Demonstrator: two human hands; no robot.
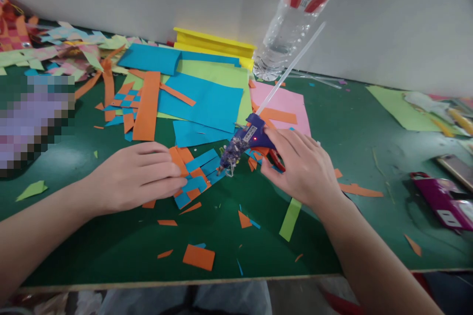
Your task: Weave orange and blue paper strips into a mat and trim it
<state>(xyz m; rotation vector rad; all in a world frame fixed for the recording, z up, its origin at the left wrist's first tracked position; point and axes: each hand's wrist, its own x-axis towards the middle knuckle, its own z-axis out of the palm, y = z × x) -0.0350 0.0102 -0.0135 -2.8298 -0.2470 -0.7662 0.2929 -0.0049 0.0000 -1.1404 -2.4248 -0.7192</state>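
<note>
My left hand (138, 174) lies flat, fingers together, pressing down on a small woven mat of orange and blue paper strips (195, 174) on the green table (111, 241). My right hand (301, 167) grips the handle of a blue glue gun (246, 140) with a clear glue stick poking out its back. The gun's nozzle points down-left at the right edge of the woven mat. A red light glows on the gun's side.
Sheets of blue (207, 101), green, pink (283, 101) and orange paper (148, 106) lie behind the mat. A clear plastic bottle (291, 19) stands at the back. Paper scraps litter the front. A purple box (441, 199) and a phone (456, 167) sit at the right.
</note>
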